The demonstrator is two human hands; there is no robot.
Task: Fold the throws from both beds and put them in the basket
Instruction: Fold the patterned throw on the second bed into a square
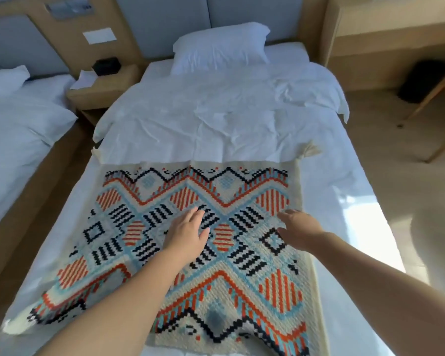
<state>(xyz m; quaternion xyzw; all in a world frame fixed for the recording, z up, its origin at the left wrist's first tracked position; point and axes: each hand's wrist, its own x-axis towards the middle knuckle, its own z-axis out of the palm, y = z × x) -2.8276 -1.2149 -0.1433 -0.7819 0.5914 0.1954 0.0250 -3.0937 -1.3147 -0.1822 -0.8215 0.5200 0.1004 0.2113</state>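
Throw [190, 242], head view: patterned knit in cream, orange, light blue and black, lying spread on the foot half of the nearer bed [357, 214], on top of the white sheet. Its far edge runs straight across the mattress just below the rumpled white duvet [216, 111]; a cream tassel shows at the far right corner. Near left corner is skewed and hangs toward the bed's left side; the near edge dips out of frame at the bottom. Left hand [186, 235]: palm down near the centre of the throw, fingers [197, 214] extended and held close together, thumb out to the right, flat on or just above the fabric; contact cannot be confirmed. No fabric gripped. Right hand [299, 228]: over the right part of the throw, fingers [284, 215] loosely spread and slightly curled, pointing left, nothing pinched between them; whether the tips touch the knit cannot be told. Both forearms bare, reaching in from the bottom of frame. White pillow [220, 48] sits at the head of this bed against the headboard. Second bed [16, 119] at left, white bedding, with a wooden nightstand [100, 91] between the two.
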